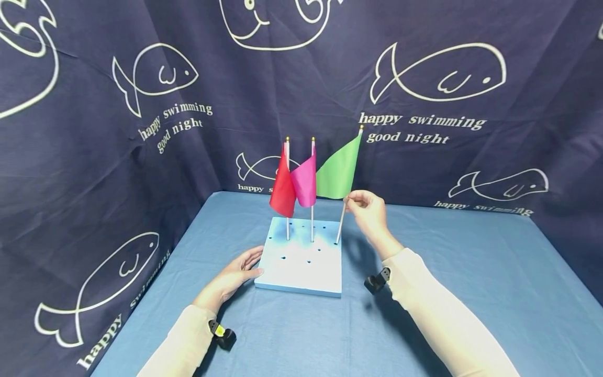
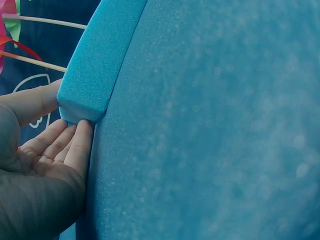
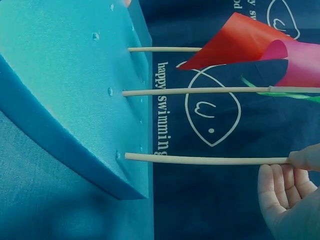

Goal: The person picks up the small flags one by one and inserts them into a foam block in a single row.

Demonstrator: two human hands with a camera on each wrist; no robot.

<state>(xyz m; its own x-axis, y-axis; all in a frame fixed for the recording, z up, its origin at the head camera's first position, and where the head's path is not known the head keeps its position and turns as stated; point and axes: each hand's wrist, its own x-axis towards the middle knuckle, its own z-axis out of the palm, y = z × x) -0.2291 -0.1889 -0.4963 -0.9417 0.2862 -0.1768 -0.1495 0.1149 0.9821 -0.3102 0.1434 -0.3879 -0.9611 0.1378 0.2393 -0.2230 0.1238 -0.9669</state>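
A light blue foam board (image 1: 301,275) with small holes lies on the table. My left hand (image 1: 237,269) holds its left edge, thumb at the top face and fingers against the side. My right hand (image 1: 369,212) pinches the stick of a green flag (image 1: 340,170) just below the cloth. That stick (image 3: 200,160) tilts, and its bare lower end shows beside a hole near the board's right edge, apparently not inside. A red flag (image 1: 282,188) and a pink flag (image 1: 306,180) stand upright in the board, left of the green one.
Blue cloth covers the table (image 1: 471,272). Behind and to the left hangs a dark blue curtain (image 1: 301,99) with white fish drawings and lettering. More holes (image 1: 283,257) dot the board's top. A small black camera sits at each wrist.
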